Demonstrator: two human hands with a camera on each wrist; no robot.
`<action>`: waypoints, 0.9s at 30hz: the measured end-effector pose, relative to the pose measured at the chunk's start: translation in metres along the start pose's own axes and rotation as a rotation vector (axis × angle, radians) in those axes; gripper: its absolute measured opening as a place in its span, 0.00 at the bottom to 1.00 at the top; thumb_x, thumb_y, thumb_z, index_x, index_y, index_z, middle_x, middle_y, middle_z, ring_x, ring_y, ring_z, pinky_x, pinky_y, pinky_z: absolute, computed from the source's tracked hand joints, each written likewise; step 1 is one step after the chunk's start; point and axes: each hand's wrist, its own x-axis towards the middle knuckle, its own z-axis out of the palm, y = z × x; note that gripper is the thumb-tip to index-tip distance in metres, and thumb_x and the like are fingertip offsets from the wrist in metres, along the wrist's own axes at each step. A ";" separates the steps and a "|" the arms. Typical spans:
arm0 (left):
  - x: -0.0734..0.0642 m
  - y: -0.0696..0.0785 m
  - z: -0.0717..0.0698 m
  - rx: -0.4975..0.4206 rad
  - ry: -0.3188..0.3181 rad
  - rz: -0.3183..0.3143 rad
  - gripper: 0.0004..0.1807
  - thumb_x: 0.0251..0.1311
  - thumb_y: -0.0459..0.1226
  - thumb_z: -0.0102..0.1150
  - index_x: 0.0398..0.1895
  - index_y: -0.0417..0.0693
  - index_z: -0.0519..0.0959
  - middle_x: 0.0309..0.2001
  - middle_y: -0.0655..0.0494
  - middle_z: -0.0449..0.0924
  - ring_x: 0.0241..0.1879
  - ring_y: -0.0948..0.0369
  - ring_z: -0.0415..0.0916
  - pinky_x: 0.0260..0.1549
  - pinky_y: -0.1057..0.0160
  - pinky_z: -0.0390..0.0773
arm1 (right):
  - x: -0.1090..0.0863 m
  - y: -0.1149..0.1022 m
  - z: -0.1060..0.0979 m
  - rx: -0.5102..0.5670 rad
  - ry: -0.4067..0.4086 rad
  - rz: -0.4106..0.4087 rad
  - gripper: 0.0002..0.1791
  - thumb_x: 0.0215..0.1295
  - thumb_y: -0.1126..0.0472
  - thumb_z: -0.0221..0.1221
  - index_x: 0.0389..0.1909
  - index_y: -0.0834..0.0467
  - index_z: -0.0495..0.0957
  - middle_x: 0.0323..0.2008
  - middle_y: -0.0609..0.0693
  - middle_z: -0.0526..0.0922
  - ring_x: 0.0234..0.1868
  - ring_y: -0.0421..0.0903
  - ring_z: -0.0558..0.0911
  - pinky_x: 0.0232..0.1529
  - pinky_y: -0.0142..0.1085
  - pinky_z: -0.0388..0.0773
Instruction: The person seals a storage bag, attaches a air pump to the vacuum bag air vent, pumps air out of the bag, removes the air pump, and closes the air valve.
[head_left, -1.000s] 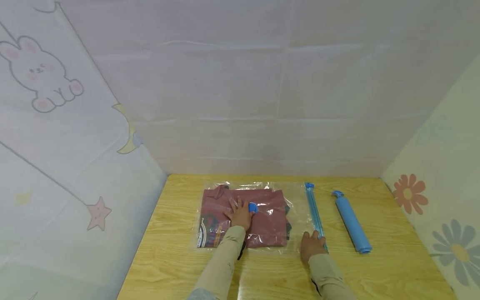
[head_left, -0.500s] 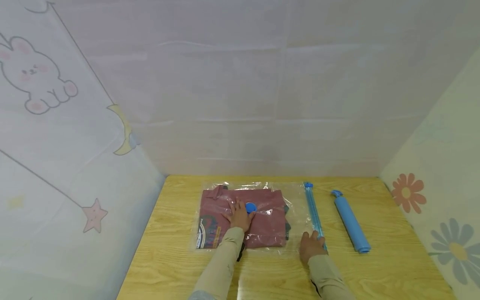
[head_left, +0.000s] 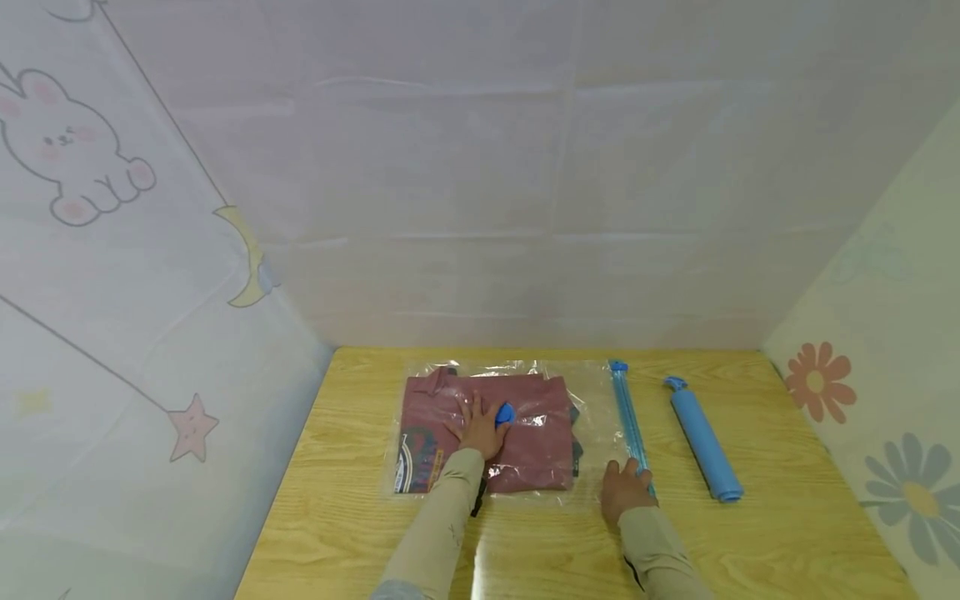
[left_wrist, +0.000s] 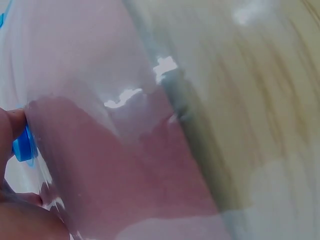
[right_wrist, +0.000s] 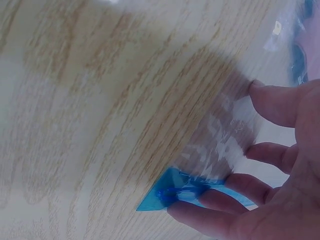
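A clear vacuum storage bag (head_left: 596, 417) lies flat on the table, holding a folded maroon garment (head_left: 540, 458) with a dark printed corner. My left hand (head_left: 480, 432) rests on the bag with its fingers spread, right beside the round blue valve cap (head_left: 505, 413). In the left wrist view a fingertip touches that blue cap. The right hand (head_left: 626, 490) lies at the bag's near right corner. Its fingers, apart and gently bent, touch the blue zip strip (right_wrist: 185, 190) and the clear film in the right wrist view.
A blue hand pump (head_left: 705, 446) lies to the right of the bag, its handle toward the back. A blue zip slider (head_left: 618, 367) sits at the strip's far end. Printed cloth walls enclose the wooden table (head_left: 330, 517) at the back and both sides.
Both hands stay in nearly the same places. The blue cap, round half a second ago, now shows a narrower, more pointed outline beside the left hand. The head view shifts slightly.
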 end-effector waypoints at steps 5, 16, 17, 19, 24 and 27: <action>0.000 -0.001 0.001 0.000 -0.009 -0.002 0.27 0.66 0.48 0.54 0.68 0.65 0.66 0.77 0.41 0.43 0.74 0.34 0.30 0.56 0.17 0.33 | -0.001 -0.002 -0.002 0.013 -0.006 0.010 0.26 0.64 0.65 0.58 0.57 0.74 0.62 0.52 0.78 0.57 0.53 0.77 0.58 0.28 0.60 0.75; 0.004 -0.010 0.009 -0.006 0.038 0.023 0.29 0.65 0.48 0.56 0.69 0.59 0.64 0.77 0.41 0.46 0.74 0.33 0.32 0.56 0.17 0.36 | 0.001 0.001 0.002 0.001 -0.013 0.021 0.27 0.64 0.64 0.59 0.58 0.73 0.62 0.52 0.77 0.57 0.51 0.76 0.59 0.28 0.61 0.75; 0.004 -0.011 0.010 -0.005 0.044 0.024 0.30 0.65 0.48 0.56 0.69 0.58 0.63 0.76 0.42 0.46 0.74 0.33 0.32 0.56 0.17 0.37 | 0.002 0.001 0.003 0.001 -0.012 0.021 0.27 0.64 0.64 0.59 0.58 0.73 0.61 0.52 0.77 0.57 0.52 0.76 0.59 0.28 0.61 0.75; 0.005 -0.012 0.011 0.000 0.052 0.026 0.31 0.65 0.48 0.56 0.70 0.57 0.63 0.76 0.42 0.47 0.74 0.33 0.33 0.56 0.17 0.38 | 0.002 0.002 0.003 0.005 -0.008 0.021 0.27 0.65 0.64 0.59 0.59 0.73 0.61 0.52 0.77 0.57 0.52 0.76 0.59 0.28 0.61 0.75; 0.003 -0.009 0.006 -0.013 0.053 0.014 0.31 0.64 0.49 0.57 0.67 0.49 0.64 0.76 0.42 0.49 0.74 0.33 0.35 0.57 0.18 0.38 | 0.000 0.001 0.002 0.015 0.002 0.018 0.26 0.64 0.64 0.59 0.56 0.73 0.62 0.50 0.76 0.58 0.51 0.75 0.59 0.28 0.60 0.76; 0.002 -0.007 0.002 -0.034 0.061 0.006 0.30 0.63 0.48 0.59 0.64 0.44 0.66 0.75 0.41 0.50 0.74 0.34 0.36 0.57 0.18 0.39 | 0.000 0.001 0.002 0.007 0.007 0.016 0.24 0.64 0.64 0.59 0.55 0.73 0.63 0.49 0.75 0.59 0.50 0.74 0.60 0.27 0.59 0.76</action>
